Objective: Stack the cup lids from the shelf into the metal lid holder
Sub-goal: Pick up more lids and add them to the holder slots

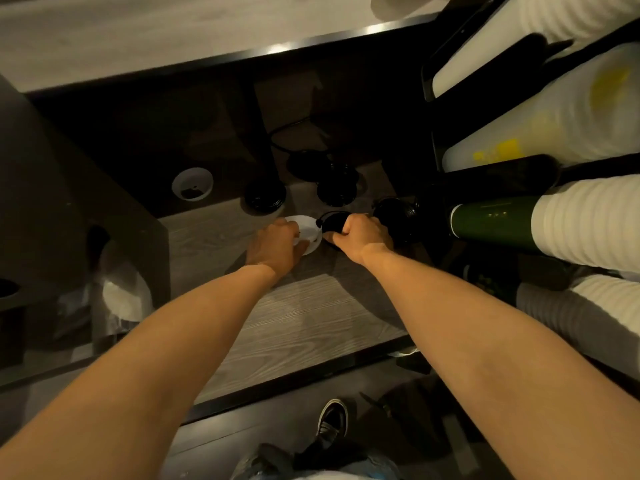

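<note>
Dim light, grey woodgrain shelf [294, 317], counter [104, 39]

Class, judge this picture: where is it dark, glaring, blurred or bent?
Head view: dim warm light, recess behind the shelf nearly black. Head view: glare streaks the counter edge. Head view: cup stacks at right look smeared, and the wide lens bows straight edges. Head view: left hand on the white lid and right hand on the black lid are readable.

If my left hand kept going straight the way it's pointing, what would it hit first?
Probably the black lid in your right hand, just beyond the white lid your left hand holds; depth unclear.
</note>
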Demonstrator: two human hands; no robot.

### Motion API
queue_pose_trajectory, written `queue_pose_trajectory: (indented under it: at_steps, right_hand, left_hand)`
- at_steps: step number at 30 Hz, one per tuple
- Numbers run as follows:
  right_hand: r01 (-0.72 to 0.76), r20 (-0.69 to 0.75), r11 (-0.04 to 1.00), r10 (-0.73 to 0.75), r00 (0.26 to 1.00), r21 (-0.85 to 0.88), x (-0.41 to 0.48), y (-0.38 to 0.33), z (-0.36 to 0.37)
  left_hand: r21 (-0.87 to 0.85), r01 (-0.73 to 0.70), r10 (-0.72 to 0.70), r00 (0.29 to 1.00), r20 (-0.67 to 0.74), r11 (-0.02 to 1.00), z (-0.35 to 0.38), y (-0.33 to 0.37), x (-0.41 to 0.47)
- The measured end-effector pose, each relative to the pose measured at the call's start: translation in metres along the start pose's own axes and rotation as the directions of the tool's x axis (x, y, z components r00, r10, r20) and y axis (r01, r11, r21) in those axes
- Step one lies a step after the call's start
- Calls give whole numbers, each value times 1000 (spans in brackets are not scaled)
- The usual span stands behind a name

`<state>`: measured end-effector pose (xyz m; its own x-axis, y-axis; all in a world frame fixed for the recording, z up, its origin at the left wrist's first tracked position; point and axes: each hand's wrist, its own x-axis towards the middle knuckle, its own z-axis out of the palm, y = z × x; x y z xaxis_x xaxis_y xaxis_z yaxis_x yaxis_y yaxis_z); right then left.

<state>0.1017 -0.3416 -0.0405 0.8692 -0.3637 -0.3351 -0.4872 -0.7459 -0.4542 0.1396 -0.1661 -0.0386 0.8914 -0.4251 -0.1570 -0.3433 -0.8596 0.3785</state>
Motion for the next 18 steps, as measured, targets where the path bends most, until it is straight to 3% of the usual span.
queue_pose_trajectory:
  at_steps: [5,11,18]
  right_hand:
    - [12,-71,999,-9,997,45,-3,-2,-8]
    - [81,-252,989,-49,967,120,-7,-8,-15]
    - [142,-325,984,-100,940,109,-18,-36,-19]
  left_hand:
    - [-40,-49,45,994,-103,998,-7,3,0]
    - [-39,-38,29,973,-227,998,-21,14,3]
    - [-376,38,-157,944,-290,926,-52,7,-6]
